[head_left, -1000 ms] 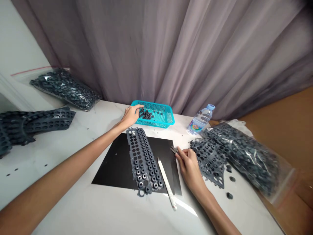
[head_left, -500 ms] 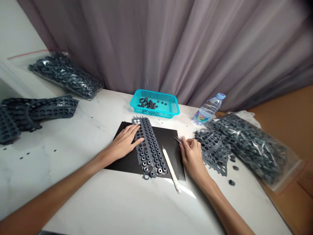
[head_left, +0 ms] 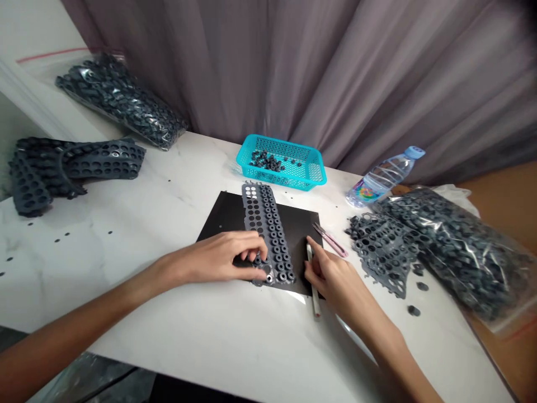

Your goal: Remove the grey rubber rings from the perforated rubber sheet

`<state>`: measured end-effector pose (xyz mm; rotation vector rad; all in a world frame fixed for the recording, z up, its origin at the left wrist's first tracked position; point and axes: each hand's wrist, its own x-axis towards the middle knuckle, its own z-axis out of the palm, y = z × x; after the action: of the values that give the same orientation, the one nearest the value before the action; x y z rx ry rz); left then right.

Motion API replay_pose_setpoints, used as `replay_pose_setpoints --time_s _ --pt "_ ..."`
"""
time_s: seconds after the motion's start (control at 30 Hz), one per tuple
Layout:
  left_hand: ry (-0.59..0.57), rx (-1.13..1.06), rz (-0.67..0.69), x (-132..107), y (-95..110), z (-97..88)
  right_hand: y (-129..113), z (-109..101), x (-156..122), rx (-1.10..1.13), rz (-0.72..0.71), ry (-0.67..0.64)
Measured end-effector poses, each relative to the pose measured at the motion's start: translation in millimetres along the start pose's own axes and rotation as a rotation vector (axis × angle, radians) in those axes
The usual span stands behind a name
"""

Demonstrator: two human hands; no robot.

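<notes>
Where the white table (head_left: 168, 324) meets the curtain at far left, a clear bag of dark rings (head_left: 119, 103) is seen lying. Just in front of it, a heap of punched-out sheets (head_left: 62, 168) is piled near the table's left edge.

At centre, a black mat (head_left: 229, 215) is laid flat. A grey rubber strip (head_left: 268, 224) is set lengthwise on it, running away from the person. Holes are seen along its left rows and rings are seated in the rest. The left hand (head_left: 222, 260) is placed on the strip's near end. Its fingers are curled tightly and closed with the thumb on the strip's rings there. Beyond the mat, a teal basket (head_left: 312, 176) with loose rings in it is noted.

Right of the strip, a thin white tool (head_left: 314, 294) is laid along the mat's right edge. It is touched by the fingertips of the right hand (head_left: 335, 277), which is loosely curled; whether the tool is actually gripped cannot be told. Pink-handled snips (head_left: 331, 239) are seen just beyond that hand, untouched.

Further right, a water bottle (head_left: 384, 176) is lying on its side. A second heap of punched sheets (head_left: 381, 249) and a large bag of rings (head_left: 457, 246) are noted beside it.
</notes>
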<state>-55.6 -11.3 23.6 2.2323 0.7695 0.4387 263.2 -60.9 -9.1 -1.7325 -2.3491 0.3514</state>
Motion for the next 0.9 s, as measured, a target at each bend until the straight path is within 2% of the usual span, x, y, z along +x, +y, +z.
replay_pose_setpoints --time_s 0.1,0.2,0.3,0.4,0.5,0.57,0.9 --pt "-0.069 -0.08 0.007 -10.7 -7.5 9.8 -0.5 -4.7 -0.6 -0.042 -0.039 -0.005" --pt "-0.026 -0.139 0.016 -11.9 -18.4 15.8 -1.1 -19.5 -2.0 0.157 -0.076 -0.03" --pt "-0.002 -0.118 0.031 -9.4 -20.7 17.3 0.4 -34.9 -4.2 0.397 -0.07 0.06" --pt "-0.011 -0.084 0.044 -9.6 -17.7 18.8 0.4 -40.3 -5.9 0.518 -0.113 0.119" --pt "0.002 -0.092 0.051 -12.4 -15.2 21.8 -5.6 -34.5 -5.9 0.538 -0.227 0.151" --pt "0.025 -0.101 0.051 -14.1 -14.3 23.9 -13.2 -27.7 -5.3 0.553 -0.24 0.175" --pt "0.054 -0.075 -0.014 -15.7 -9.1 28.3 -55.6 -4.2 6.4 1.005 -0.054 -0.008"
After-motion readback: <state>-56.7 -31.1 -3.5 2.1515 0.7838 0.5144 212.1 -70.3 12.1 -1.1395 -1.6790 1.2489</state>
